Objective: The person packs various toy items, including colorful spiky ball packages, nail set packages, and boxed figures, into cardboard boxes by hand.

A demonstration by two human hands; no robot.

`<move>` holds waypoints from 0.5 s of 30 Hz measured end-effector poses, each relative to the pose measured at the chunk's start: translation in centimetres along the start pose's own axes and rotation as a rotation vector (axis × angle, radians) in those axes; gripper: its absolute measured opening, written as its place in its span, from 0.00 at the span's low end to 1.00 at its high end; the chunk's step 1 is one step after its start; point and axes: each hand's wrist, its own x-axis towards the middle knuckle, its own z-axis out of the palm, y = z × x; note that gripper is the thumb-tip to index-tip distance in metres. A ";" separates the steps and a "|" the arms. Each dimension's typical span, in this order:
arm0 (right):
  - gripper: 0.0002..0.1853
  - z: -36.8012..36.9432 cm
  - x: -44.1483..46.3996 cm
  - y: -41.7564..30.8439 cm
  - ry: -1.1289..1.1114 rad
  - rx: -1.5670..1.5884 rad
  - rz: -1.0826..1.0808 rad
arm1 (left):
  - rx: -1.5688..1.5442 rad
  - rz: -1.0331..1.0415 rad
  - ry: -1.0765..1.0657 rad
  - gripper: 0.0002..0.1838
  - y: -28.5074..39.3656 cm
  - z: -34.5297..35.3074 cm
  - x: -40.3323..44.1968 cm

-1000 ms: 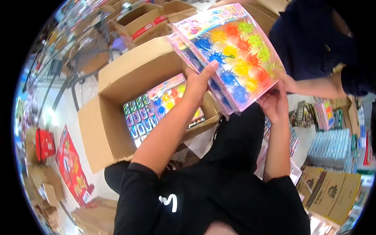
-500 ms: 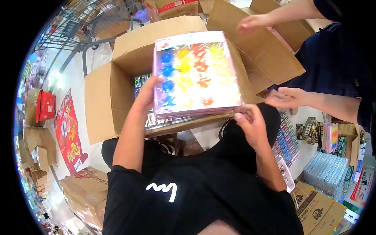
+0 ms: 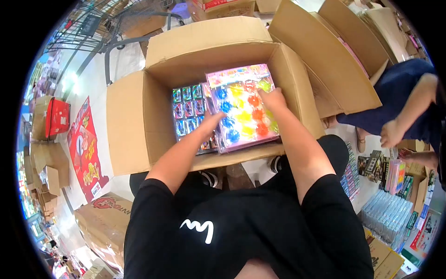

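Note:
Both my hands are inside an open cardboard carton point(image 3: 204, 39). Between them is a stack of flat, plastic-wrapped toy packs point(image 3: 244, 116), pink-edged, with blue, yellow, red and green pieces in columns. My left hand point(image 3: 211, 124) presses on the stack's left edge, partly over it. My right hand point(image 3: 273, 99) grips the upper right edge, fingers partly hidden. To the left of the stack, in the same carton, lie boxed packs with small car-like pictures point(image 3: 188, 108).
At the right, a co-worker's hand point(image 3: 392, 133) hangs near stacked clear-blue packs point(image 3: 385, 207) and another colourful toy pack point(image 3: 396, 176). A second open carton point(image 3: 320, 56) adjoins mine. A metal cart point(image 3: 109, 46) stands upper left; a red poster point(image 3: 86, 151) lies on the floor.
The toy packs have gone from above the carton down into its right side. My right hand has moved from their lower corner to the upper right edge. The co-worker's hands have drawn back right.

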 end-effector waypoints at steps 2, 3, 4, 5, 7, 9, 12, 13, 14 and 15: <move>0.51 0.1 1.8 0.7 0.001 0.076 0.000 | -0.035 -0.188 -0.002 0.57 0.9 0.7 -1.8; 0.54 0.6 2.8 1.7 -0.107 0.166 0.014 | -0.130 -0.155 -0.061 0.56 0.0 0.5 -0.9; 0.57 1.0 3.9 2.8 -0.214 0.258 0.028 | -0.224 -0.119 -0.119 0.54 -0.9 0.1 0.1; 0.59 1.5 5.3 4.0 -0.329 0.340 0.073 | -0.229 -0.121 -0.118 0.54 -0.7 -0.1 0.6; 0.58 1.4 4.1 3.2 -0.232 0.352 0.124 | -0.216 -0.125 -0.133 0.40 0.1 -0.5 1.0; 0.57 1.5 3.1 3.1 -0.127 0.365 0.180 | -0.325 -0.065 -0.156 0.36 -0.3 -0.5 1.9; 0.53 2.3 4.2 4.6 -0.124 0.486 0.207 | -0.430 -0.063 -0.203 0.38 -2.9 -1.7 4.7; 0.52 2.4 4.3 5.1 -0.281 0.622 0.148 | -0.397 -0.092 -0.186 0.36 -2.0 -1.9 3.9; 0.51 2.2 4.4 5.9 -0.435 0.758 0.086 | -0.363 -0.120 -0.172 0.34 -1.1 -2.1 3.0; 0.51 1.1 2.6 5.0 -0.485 0.797 0.089 | -0.380 -0.097 -0.205 0.32 -0.6 -2.5 2.4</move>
